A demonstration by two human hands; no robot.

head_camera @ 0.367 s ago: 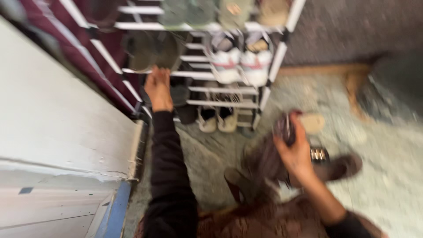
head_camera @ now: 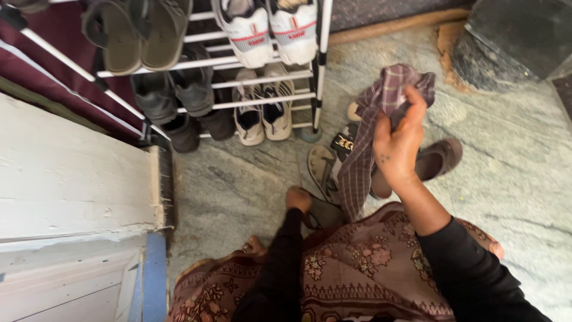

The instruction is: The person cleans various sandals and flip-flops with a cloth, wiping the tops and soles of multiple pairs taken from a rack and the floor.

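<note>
My right hand [head_camera: 396,146] is raised over the floor and holds a purple checked cloth [head_camera: 372,140] that hangs down from its fingers. My left hand [head_camera: 298,198] is low, near my lap, with its fingers closed on the edge of a dark sandal [head_camera: 325,211] lying on the stone floor. Under the cloth lie a sandal with a gold buckle [head_camera: 333,161] and a brown sandal [head_camera: 438,161]. Both arms wear black sleeves; a patterned maroon garment covers my lap.
A white-barred shoe rack [head_camera: 319,71] stands ahead with white sneakers [head_camera: 271,27], olive slippers [head_camera: 140,36], dark shoes [head_camera: 179,101] and pale sneakers [head_camera: 262,107]. A white door [head_camera: 71,197] is at the left. A dark stone block [head_camera: 512,39] sits at the far right.
My left hand came down from the rack's shelf to the sandal on the floor. My right hand lifted the cloth higher. The view tilted downward and sharpened.
</note>
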